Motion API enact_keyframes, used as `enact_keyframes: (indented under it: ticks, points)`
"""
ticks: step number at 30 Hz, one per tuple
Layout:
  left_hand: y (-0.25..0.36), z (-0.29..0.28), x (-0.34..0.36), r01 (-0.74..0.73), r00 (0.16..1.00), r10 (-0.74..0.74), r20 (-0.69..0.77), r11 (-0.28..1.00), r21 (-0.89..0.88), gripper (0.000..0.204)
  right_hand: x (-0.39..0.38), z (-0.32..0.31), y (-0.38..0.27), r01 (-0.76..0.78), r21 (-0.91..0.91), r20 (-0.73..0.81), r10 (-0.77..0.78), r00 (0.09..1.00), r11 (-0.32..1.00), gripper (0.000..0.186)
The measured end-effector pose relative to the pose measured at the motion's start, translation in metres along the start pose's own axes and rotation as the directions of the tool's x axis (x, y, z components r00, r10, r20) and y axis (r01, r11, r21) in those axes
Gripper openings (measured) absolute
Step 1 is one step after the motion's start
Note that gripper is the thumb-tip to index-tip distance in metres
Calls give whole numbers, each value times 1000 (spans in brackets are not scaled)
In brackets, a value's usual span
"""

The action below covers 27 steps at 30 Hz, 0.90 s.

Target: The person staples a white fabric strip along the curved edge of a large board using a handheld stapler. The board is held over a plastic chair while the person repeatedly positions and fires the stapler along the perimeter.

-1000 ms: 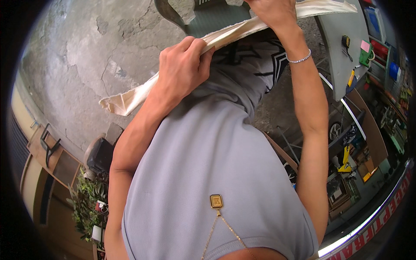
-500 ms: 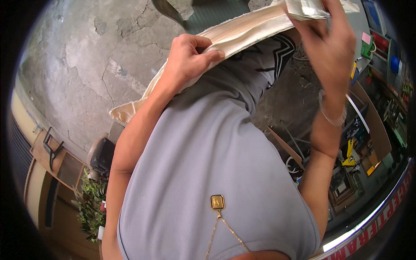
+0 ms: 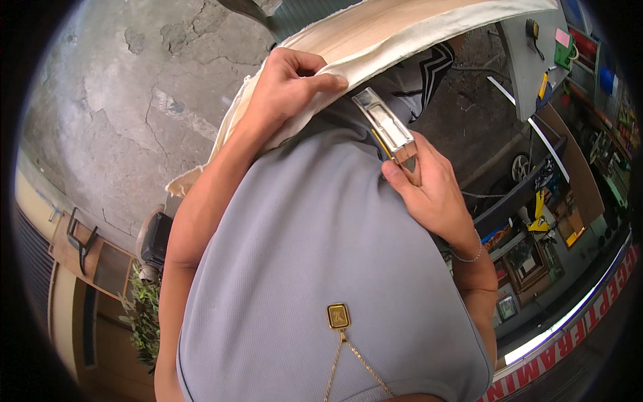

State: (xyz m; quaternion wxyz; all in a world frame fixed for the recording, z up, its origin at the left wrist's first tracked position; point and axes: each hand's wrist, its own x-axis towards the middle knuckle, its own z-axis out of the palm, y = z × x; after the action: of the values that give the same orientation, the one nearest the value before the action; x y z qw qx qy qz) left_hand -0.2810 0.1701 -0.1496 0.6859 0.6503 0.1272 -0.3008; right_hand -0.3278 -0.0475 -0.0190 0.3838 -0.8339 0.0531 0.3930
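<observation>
A long strip of cream fabric [image 3: 395, 37], with pale wood showing along it, runs diagonally across the top, above my lap. My left hand [image 3: 288, 87] pinches the fabric's near edge, thumb on top and fingers curled behind it. My right hand [image 3: 429, 191] grips a silver metal staple gun [image 3: 383, 120], angled up toward the strip just below and right of my left thumb. The tool's nose is close to the fabric's edge; I cannot tell whether they touch. My grey shirt fills the lower middle.
A green plastic chair [image 3: 288, 17] stands on the cracked concrete floor [image 3: 134, 80]. A grey table [image 3: 519, 53] at the right bears small tools, with frames and shelving beyond. A wooden board [image 3: 87, 254] and a plant [image 3: 140, 315] are at the lower left.
The staple gun in my right hand has swung from the upper right down to beside my left thumb. The fabric strip has tilted, showing more of its inner wood face.
</observation>
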Motion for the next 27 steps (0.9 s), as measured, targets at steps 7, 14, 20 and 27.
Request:
enact_keyframes:
  ticks: [7, 14, 20, 27]
  points:
    - [-5, 6, -2, -11, 999, 14, 39, 998, -61, 21, 1, 14, -1, -32, -30, -18, 31, 999, 999, 44]
    - [-10, 8, -2, -26, 999, 28, 43, 998, -58, 22, 1, 17, -1, -58, -56, -37, 56, 998, 997, 43]
    - [-8, 7, -2, -29, 999, 33, 43, 995, -94, 18, 3, 18, -2, -50, -64, -38, 47, 998, 997, 42]
    - [-6, 5, -2, -25, 998, 29, 57, 997, -72, 15, 6, 19, -5, -26, -80, -58, 21, 998, 996, 40]
